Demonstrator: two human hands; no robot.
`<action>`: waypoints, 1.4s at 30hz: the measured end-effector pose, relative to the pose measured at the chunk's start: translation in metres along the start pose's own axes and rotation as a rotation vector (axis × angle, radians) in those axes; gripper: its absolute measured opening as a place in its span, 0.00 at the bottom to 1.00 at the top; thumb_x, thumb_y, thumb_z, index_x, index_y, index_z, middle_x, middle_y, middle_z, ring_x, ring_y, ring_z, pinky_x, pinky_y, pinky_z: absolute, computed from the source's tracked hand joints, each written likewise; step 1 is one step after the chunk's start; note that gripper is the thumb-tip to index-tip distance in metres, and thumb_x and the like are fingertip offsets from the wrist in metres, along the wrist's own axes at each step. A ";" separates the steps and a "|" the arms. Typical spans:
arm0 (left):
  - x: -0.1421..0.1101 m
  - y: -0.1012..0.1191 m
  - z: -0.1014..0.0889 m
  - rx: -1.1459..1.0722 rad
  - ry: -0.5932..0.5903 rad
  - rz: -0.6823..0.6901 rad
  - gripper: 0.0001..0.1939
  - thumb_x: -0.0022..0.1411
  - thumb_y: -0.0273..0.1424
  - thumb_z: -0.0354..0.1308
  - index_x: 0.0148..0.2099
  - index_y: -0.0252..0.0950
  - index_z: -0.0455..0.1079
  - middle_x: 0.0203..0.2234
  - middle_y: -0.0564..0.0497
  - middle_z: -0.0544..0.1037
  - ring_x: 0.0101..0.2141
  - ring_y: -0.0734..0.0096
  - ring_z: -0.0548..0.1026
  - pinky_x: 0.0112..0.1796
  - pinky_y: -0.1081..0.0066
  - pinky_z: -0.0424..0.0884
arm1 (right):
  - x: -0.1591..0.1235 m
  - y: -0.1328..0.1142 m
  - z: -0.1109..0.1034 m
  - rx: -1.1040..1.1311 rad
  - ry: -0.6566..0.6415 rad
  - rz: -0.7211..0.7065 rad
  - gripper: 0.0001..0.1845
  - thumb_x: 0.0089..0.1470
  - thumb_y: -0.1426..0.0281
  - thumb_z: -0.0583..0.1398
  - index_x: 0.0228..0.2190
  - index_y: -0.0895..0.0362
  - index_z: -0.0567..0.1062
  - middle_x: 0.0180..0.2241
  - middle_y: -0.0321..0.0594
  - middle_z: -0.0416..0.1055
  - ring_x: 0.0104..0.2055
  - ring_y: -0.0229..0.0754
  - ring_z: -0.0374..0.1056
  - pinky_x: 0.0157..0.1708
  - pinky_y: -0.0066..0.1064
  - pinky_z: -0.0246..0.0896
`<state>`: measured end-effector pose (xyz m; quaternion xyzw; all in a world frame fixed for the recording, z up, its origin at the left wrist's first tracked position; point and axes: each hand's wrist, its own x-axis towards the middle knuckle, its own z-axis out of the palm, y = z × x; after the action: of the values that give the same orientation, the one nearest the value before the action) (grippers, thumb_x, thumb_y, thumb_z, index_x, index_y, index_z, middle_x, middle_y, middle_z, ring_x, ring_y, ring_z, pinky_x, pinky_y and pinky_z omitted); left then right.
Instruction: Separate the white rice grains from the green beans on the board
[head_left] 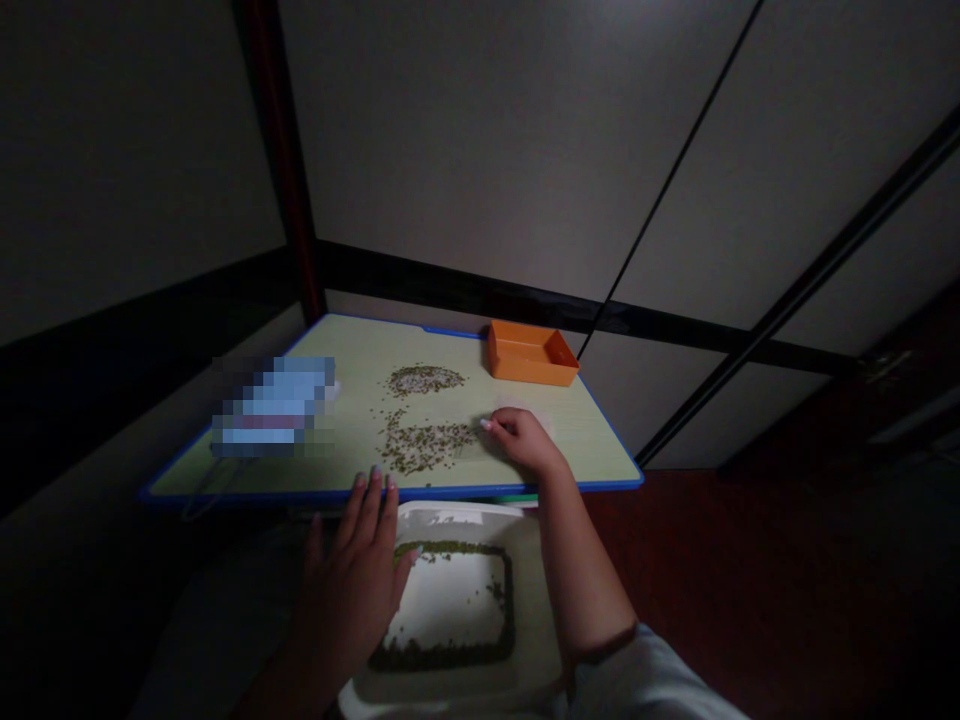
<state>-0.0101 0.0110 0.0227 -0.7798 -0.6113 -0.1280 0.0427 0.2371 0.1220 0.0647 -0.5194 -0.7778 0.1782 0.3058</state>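
Note:
My right hand (519, 437) is closed in a pinch over the table, at the right end of the nearer pile (424, 445) of small green and pale grains. Whatever its fingertips may hold is too dim to make out. A second, smaller pile (426, 379) of the same mixed grains lies farther back. With fingers stretched out, my left hand (358, 560) is at the table's front edge, its thumb over the white tub (450, 512). Inside the tub, green grains (450, 655) lie mostly along the edges of the bottom.
An orange open box (534, 372) stands at the table's back right. A blurred-out bluish object (277, 405) lies on the left side. The pale tabletop (352, 345) has a blue rim, and wall panels (480, 150) rise close behind it.

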 end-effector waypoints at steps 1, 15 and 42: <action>0.000 0.000 -0.001 0.001 -0.002 -0.001 0.30 0.61 0.37 0.40 0.64 0.33 0.50 0.65 0.43 0.53 0.65 0.56 0.51 0.59 0.41 0.54 | 0.000 0.000 0.000 0.006 -0.007 -0.007 0.19 0.58 0.62 0.53 0.18 0.57 0.61 0.20 0.32 0.57 0.25 0.33 0.53 0.27 0.26 0.47; -0.002 -0.001 -0.001 0.013 -0.012 0.005 0.31 0.61 0.38 0.41 0.64 0.33 0.49 0.66 0.43 0.51 0.65 0.56 0.51 0.59 0.42 0.54 | 0.000 -0.006 0.001 0.026 -0.027 -0.007 0.19 0.58 0.63 0.52 0.18 0.57 0.61 0.20 0.33 0.58 0.25 0.33 0.54 0.27 0.26 0.47; -0.002 0.000 -0.001 0.019 0.000 0.030 0.31 0.61 0.39 0.41 0.64 0.32 0.49 0.66 0.45 0.50 0.66 0.56 0.49 0.59 0.43 0.55 | 0.004 -0.018 0.013 -0.087 -0.022 -0.074 0.19 0.59 0.66 0.54 0.18 0.58 0.62 0.20 0.33 0.59 0.25 0.33 0.53 0.27 0.26 0.44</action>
<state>-0.0111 0.0090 0.0234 -0.7883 -0.6009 -0.1216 0.0522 0.2151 0.1195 0.0669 -0.5010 -0.8069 0.1383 0.2807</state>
